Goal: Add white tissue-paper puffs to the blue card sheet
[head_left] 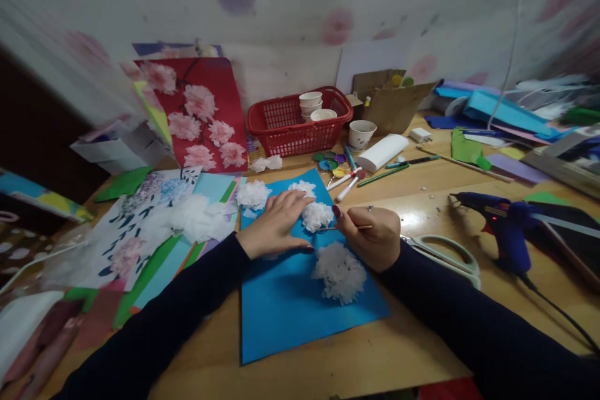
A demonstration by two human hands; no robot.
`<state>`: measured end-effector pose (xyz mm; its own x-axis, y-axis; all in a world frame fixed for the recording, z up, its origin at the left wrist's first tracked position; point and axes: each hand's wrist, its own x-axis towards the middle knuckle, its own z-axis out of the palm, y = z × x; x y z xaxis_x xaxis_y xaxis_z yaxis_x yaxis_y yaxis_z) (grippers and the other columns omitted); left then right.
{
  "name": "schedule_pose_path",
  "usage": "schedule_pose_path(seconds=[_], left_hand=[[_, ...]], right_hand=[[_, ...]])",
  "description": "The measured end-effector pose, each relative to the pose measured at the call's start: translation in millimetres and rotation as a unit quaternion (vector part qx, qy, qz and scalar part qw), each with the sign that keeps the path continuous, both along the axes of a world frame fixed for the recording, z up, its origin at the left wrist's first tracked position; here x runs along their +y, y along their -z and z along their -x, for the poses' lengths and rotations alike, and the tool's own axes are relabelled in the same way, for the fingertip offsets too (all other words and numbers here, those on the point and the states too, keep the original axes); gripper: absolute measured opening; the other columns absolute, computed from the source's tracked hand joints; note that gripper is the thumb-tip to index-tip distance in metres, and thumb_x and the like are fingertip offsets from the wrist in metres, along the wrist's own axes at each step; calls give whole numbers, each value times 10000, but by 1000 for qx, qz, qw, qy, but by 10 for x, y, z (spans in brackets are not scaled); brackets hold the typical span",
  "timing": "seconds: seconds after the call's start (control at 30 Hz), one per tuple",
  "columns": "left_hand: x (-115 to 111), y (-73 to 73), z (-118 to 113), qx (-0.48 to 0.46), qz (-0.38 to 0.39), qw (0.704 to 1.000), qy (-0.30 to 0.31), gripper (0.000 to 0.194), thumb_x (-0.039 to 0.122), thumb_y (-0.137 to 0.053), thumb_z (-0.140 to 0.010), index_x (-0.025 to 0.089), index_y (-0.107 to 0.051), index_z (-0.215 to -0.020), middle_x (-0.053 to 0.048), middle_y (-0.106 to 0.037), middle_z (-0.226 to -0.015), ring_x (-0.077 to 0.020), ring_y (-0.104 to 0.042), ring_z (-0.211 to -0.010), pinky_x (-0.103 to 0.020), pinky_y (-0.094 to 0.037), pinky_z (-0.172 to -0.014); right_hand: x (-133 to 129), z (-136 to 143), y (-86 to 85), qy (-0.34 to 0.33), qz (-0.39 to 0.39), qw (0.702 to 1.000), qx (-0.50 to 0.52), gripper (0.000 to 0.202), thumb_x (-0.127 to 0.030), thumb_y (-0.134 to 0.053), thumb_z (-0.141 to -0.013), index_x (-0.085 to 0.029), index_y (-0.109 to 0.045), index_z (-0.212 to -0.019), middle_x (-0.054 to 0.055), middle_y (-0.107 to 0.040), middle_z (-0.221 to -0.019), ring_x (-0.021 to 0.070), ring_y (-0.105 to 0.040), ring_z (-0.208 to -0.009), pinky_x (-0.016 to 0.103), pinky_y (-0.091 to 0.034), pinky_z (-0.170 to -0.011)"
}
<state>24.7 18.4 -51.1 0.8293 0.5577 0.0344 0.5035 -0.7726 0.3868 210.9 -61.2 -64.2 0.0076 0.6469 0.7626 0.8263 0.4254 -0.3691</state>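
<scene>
A bright blue sheet of paper [290,319] lies on the table with several white crumpled-paper flowers on it. My left hand [280,219] rests over its upper part, fingers stretched out, fingertips by the small flower [302,187] at the top. Pinched in my right hand [372,237] is a thin brown stick [328,228], its tip at the lower edge of the middle flower [317,217]. Below that hand sits a larger flower [340,272], and another flower [254,194] lies at the sheet's upper left corner.
Scissors [450,256] and a blue glue gun [509,225] lie to the right. At the back stand a red basket [295,137] with paper cups, a single cup [362,135] and a red blossom picture [201,112]. White tissue [192,215] and coloured papers cover the left side.
</scene>
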Motion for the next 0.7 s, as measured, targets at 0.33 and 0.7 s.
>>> schedule_pose_path(seconds=[0.33, 0.7], left_hand=[[14, 28, 25, 54, 24, 998, -24, 887, 499, -682, -720, 189, -241, -1425, -191, -250, -1495, -356, -179, -1384, -593, -130, -1063], [104, -141, 140, 55, 1, 998, -16, 778, 521, -666, -727, 191, -369, -1365, -190, -296, -1478, -357, -232, -1359, -575, -159, -1060]], right_hand=[[-1, 76, 30, -3, 21, 999, 39, 479, -322, -473, -899, -183, -538, -446, -19, -455, -386, 75, -410, -369, 230, -279, -428], [116, 30, -59, 42, 95, 879, 466, 527, -528, -567, -798, -166, -576, -416, -37, -389, -258, 73, -347, -234, 214, -261, -281]])
